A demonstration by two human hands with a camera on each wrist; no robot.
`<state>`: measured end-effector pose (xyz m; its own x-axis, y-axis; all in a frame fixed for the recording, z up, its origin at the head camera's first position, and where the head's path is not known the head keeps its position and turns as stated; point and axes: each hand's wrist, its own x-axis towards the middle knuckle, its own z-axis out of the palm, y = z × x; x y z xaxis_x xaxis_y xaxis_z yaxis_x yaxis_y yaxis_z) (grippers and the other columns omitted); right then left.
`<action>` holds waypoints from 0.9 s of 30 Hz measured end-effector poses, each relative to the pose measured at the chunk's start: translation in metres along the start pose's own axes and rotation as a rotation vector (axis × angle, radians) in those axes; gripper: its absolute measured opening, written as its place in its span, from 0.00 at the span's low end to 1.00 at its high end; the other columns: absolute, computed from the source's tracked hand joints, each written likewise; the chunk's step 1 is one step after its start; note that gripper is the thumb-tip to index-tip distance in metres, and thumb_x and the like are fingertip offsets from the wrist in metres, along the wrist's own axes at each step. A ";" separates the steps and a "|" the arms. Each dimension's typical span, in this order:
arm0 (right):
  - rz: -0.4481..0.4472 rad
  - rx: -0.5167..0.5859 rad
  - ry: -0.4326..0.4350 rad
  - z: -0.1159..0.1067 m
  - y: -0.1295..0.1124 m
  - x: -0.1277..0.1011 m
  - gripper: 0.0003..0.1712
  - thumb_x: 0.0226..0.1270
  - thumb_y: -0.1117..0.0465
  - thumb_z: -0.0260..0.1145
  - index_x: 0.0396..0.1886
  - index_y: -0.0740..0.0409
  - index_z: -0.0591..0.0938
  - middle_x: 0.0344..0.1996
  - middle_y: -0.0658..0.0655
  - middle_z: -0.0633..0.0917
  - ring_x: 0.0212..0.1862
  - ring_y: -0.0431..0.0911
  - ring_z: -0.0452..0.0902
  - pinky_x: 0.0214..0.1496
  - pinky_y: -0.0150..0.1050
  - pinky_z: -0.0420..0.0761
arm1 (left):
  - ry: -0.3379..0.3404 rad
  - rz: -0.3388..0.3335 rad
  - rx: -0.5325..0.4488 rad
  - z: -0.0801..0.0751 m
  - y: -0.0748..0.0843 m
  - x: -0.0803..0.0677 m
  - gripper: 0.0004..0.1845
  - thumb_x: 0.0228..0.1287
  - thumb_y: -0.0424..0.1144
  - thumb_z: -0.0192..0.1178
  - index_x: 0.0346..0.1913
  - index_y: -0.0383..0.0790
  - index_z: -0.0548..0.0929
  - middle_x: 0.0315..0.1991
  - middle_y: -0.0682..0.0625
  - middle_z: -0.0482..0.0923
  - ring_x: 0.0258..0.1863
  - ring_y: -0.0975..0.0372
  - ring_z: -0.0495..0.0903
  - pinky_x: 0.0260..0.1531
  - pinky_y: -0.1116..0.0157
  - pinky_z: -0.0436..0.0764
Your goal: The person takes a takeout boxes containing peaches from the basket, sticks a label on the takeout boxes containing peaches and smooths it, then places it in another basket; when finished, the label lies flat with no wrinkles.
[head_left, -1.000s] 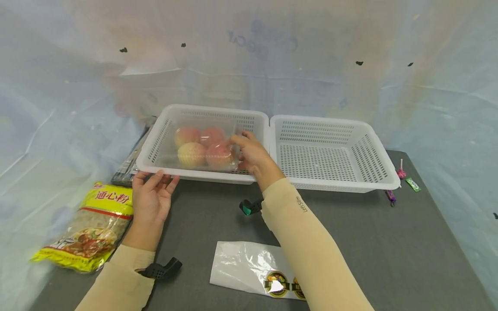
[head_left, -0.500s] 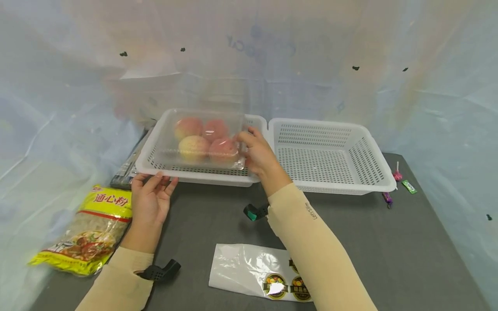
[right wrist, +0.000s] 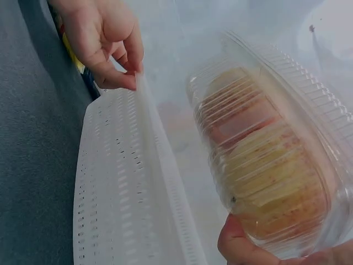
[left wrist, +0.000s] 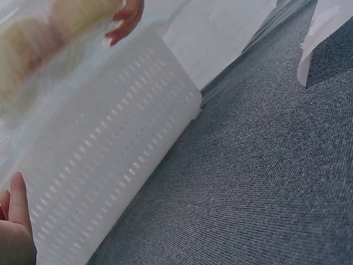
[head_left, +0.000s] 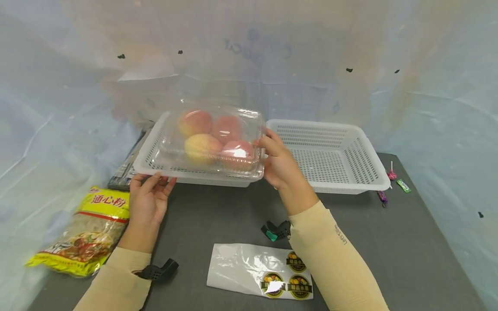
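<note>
While the right hand (head_left: 278, 164) grips the right end of a clear box of peaches (head_left: 215, 140), fingers curled round its rim, the box hangs tilted just above the left basket (head_left: 155, 149), long axis running left to right and lying left of that hand. Left hand (head_left: 149, 194) rests flat-fingered on the basket's near rim, holding nothing. Grey surface (head_left: 389, 242) carries a second basket (head_left: 334, 155), a noodle packet (head_left: 87, 229) and a sticker sheet (head_left: 258, 270); plastic sheeting behind.

White perforated basket (head_left: 155, 151), clear clamshell (head_left: 218, 138), pink-yellow apples (head_left: 202, 144).
</note>
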<state>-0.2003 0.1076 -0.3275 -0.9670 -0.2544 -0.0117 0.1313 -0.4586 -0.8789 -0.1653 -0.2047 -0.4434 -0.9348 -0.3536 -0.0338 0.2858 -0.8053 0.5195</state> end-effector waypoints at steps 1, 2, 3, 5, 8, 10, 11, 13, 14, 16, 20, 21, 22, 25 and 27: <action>-0.002 -0.008 -0.002 -0.002 -0.002 -0.005 0.42 0.69 0.66 0.62 0.83 0.50 0.62 0.71 0.62 0.68 0.63 0.63 0.71 0.56 0.54 0.81 | 0.001 -0.001 0.002 0.000 0.000 0.000 0.15 0.79 0.19 0.56 0.57 0.36 0.69 0.51 0.38 0.74 0.36 0.53 0.84 0.42 0.54 0.90; -0.005 -0.007 -0.008 -0.004 -0.003 -0.010 0.42 0.70 0.67 0.61 0.83 0.51 0.62 0.70 0.62 0.68 0.62 0.62 0.71 0.55 0.54 0.80 | 0.001 -0.002 0.002 0.000 0.000 0.001 0.15 0.80 0.19 0.56 0.58 0.36 0.69 0.52 0.38 0.74 0.36 0.53 0.84 0.42 0.54 0.90; -0.006 -0.007 -0.013 -0.007 -0.005 -0.015 0.42 0.70 0.67 0.60 0.83 0.51 0.62 0.69 0.62 0.68 0.61 0.61 0.71 0.54 0.54 0.81 | -0.001 -0.002 0.005 0.000 -0.001 0.001 0.15 0.80 0.19 0.56 0.59 0.36 0.68 0.53 0.38 0.74 0.37 0.54 0.84 0.42 0.55 0.90; -0.011 -0.001 -0.021 -0.011 -0.008 -0.025 0.41 0.71 0.67 0.60 0.83 0.50 0.62 0.67 0.61 0.69 0.58 0.58 0.73 0.52 0.52 0.81 | -0.002 -0.004 0.002 0.000 -0.001 0.002 0.16 0.80 0.19 0.55 0.61 0.35 0.67 0.55 0.38 0.73 0.37 0.54 0.83 0.42 0.55 0.90; -0.032 0.025 -0.036 -0.019 -0.012 -0.039 0.41 0.72 0.68 0.58 0.83 0.51 0.61 0.62 0.59 0.73 0.52 0.51 0.76 0.50 0.47 0.82 | 0.005 0.000 0.003 0.001 -0.002 0.004 0.18 0.80 0.19 0.55 0.63 0.35 0.66 0.57 0.37 0.71 0.37 0.54 0.82 0.39 0.56 0.91; -0.051 0.035 -0.039 -0.024 -0.012 -0.049 0.39 0.72 0.69 0.56 0.82 0.52 0.62 0.59 0.57 0.75 0.49 0.48 0.77 0.49 0.45 0.82 | 0.015 -0.002 -0.001 0.002 -0.002 0.005 0.18 0.80 0.18 0.55 0.63 0.35 0.66 0.58 0.37 0.71 0.36 0.54 0.83 0.37 0.57 0.90; -0.060 0.035 -0.040 -0.026 -0.012 -0.053 0.38 0.72 0.69 0.55 0.82 0.52 0.62 0.58 0.57 0.75 0.49 0.47 0.77 0.49 0.44 0.82 | 0.017 -0.003 -0.002 0.002 -0.003 0.005 0.18 0.80 0.19 0.55 0.63 0.35 0.66 0.59 0.36 0.71 0.36 0.54 0.83 0.36 0.58 0.90; -0.080 0.032 -0.036 -0.031 -0.011 -0.062 0.37 0.73 0.69 0.53 0.81 0.53 0.62 0.55 0.56 0.76 0.48 0.46 0.78 0.49 0.43 0.83 | 0.014 -0.004 -0.002 0.003 -0.003 0.006 0.18 0.80 0.19 0.55 0.64 0.35 0.66 0.57 0.37 0.73 0.36 0.54 0.83 0.36 0.58 0.90; -0.083 0.029 -0.030 -0.034 -0.010 -0.067 0.36 0.74 0.69 0.52 0.81 0.52 0.62 0.55 0.56 0.77 0.48 0.46 0.78 0.48 0.44 0.83 | 0.008 -0.005 0.000 0.003 -0.003 0.006 0.18 0.80 0.19 0.55 0.64 0.35 0.66 0.57 0.37 0.73 0.36 0.54 0.83 0.37 0.58 0.90; -0.093 0.029 -0.016 -0.038 -0.006 -0.076 0.35 0.74 0.69 0.51 0.80 0.53 0.62 0.54 0.56 0.77 0.47 0.46 0.79 0.47 0.44 0.84 | -0.004 -0.007 0.003 0.002 -0.002 0.006 0.19 0.80 0.19 0.56 0.65 0.34 0.66 0.56 0.37 0.74 0.37 0.54 0.83 0.40 0.57 0.90; -0.096 0.049 0.004 -0.048 0.001 -0.094 0.34 0.75 0.70 0.50 0.80 0.53 0.62 0.51 0.55 0.79 0.42 0.45 0.82 0.44 0.42 0.85 | 0.002 -0.017 -0.011 0.002 -0.001 0.006 0.19 0.79 0.18 0.56 0.64 0.34 0.66 0.54 0.38 0.75 0.36 0.54 0.82 0.41 0.55 0.90; -0.098 0.054 0.003 -0.051 0.003 -0.098 0.34 0.76 0.71 0.49 0.80 0.53 0.62 0.50 0.55 0.80 0.42 0.45 0.82 0.43 0.41 0.85 | 0.009 -0.018 -0.020 0.001 -0.001 0.006 0.19 0.79 0.18 0.56 0.63 0.35 0.66 0.53 0.38 0.75 0.36 0.53 0.83 0.40 0.55 0.91; -0.099 0.055 0.000 -0.054 0.005 -0.102 0.34 0.76 0.71 0.49 0.80 0.53 0.62 0.49 0.54 0.80 0.41 0.45 0.82 0.43 0.40 0.86 | 0.015 -0.018 -0.027 0.001 0.000 0.007 0.18 0.78 0.17 0.56 0.62 0.35 0.67 0.53 0.38 0.76 0.35 0.53 0.83 0.39 0.54 0.91; -0.103 0.053 -0.028 -0.063 0.008 -0.114 0.33 0.77 0.71 0.47 0.80 0.54 0.61 0.49 0.53 0.80 0.41 0.44 0.82 0.42 0.39 0.85 | 0.027 -0.017 -0.049 0.001 0.000 0.008 0.16 0.78 0.16 0.55 0.59 0.35 0.68 0.50 0.38 0.76 0.34 0.52 0.83 0.37 0.53 0.91; -0.104 0.041 -0.042 -0.068 0.010 -0.122 0.33 0.78 0.71 0.47 0.80 0.54 0.60 0.49 0.53 0.80 0.41 0.43 0.82 0.42 0.39 0.85 | 0.027 -0.017 -0.055 0.000 0.000 0.009 0.16 0.78 0.16 0.55 0.58 0.35 0.69 0.50 0.38 0.76 0.33 0.51 0.83 0.37 0.53 0.91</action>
<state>-0.0956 0.1923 -0.3671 -0.9660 -0.2389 0.0991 0.0406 -0.5185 -0.8541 -0.1738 -0.2076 -0.4438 -0.9339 -0.3517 -0.0651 0.2820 -0.8360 0.4707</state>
